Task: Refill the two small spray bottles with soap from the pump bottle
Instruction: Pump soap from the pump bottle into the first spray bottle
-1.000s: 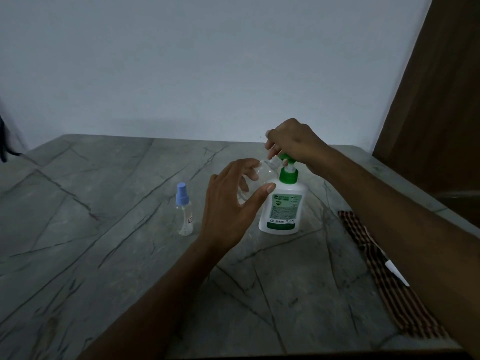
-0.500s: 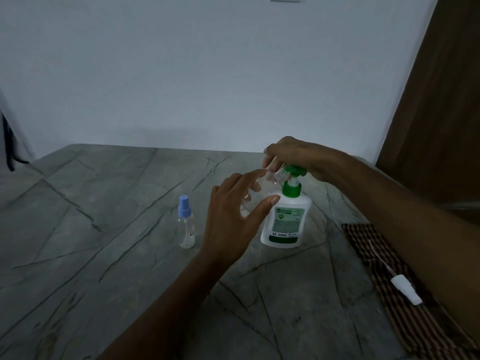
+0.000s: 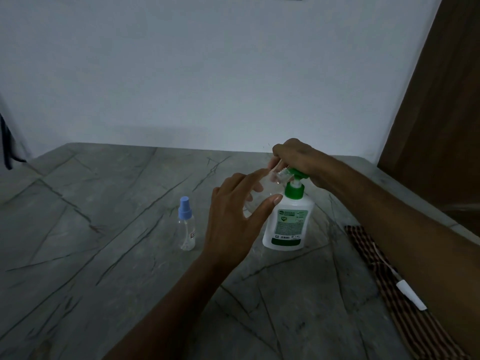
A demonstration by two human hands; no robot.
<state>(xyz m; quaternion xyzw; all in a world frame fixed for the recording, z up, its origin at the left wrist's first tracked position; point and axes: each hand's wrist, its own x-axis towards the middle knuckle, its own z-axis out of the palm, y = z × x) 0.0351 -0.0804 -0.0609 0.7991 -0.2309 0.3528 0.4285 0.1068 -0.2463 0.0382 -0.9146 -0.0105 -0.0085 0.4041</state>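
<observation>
The work surface is a grey stone-look tabletop [image 3: 78, 229] crossed by dark irregular veins. Its far edge meets a plain white wall [image 3: 207, 74]. A brown wooden panel [image 3: 441, 113], possibly a door, stands at the right side of the view and extends beyond the top edge. A dark striped cloth [image 3: 405, 315] lies flat along the right edge of the tabletop. 1 small white cap with a thin tube attached [image 3: 411, 294] rests on this cloth. A dark object [image 3: 6, 146] is partly visible at the left edge; its identity cannot be determined.
</observation>
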